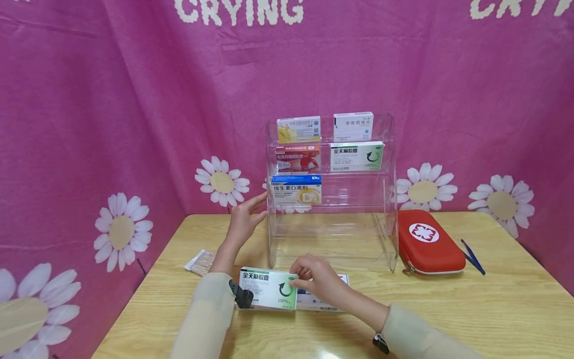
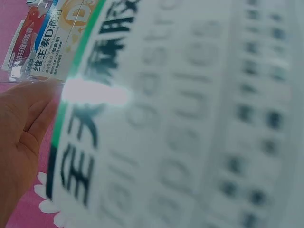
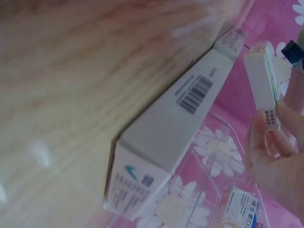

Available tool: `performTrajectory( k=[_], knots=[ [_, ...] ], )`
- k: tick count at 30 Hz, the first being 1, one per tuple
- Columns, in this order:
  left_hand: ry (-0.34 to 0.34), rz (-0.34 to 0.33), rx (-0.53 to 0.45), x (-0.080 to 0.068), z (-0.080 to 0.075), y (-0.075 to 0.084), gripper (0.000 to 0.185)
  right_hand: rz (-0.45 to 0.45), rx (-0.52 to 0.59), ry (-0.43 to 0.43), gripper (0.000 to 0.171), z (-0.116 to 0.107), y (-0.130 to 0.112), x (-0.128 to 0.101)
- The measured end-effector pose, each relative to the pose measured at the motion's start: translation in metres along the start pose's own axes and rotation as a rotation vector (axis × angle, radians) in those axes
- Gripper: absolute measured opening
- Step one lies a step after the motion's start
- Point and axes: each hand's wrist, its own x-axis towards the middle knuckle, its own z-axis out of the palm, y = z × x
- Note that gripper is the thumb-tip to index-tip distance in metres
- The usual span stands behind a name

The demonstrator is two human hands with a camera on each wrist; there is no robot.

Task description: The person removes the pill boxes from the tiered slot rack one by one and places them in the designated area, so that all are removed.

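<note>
A white-and-green capsule box is held above the table by my right hand, which pinches its right end between thumb and fingers. In the right wrist view the box shows its narrow end. My left hand touches the left side of a clear acrylic rack, fingers mostly straight. Beside that hand, on the rack's lower tier, stands a vitamin D drops box. Behind the held box, a white box lies on the table, partly hidden; its barcode side shows in the right wrist view.
Upper tiers carry a yellow-and-white box, a white box, a red box and another green-and-white capsule box. A red first-aid case and blue tweezers lie right of the rack; bagged cotton swabs lie left.
</note>
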Motion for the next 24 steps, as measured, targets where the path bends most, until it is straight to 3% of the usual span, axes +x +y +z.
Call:
performTrajectory(
  k=[14, 24],
  knots=[
    [-0.009, -0.028, -0.015, 0.001, -0.001, 0.001, 0.047, -0.075, 0.015, -0.087, 0.016, 0.013, -0.006, -0.01],
    [-0.014, -0.038, -0.004, 0.0, -0.001, 0.001, 0.047, -0.062, -0.048, -0.198, 0.016, 0.021, -0.011, -0.016]
  ],
)
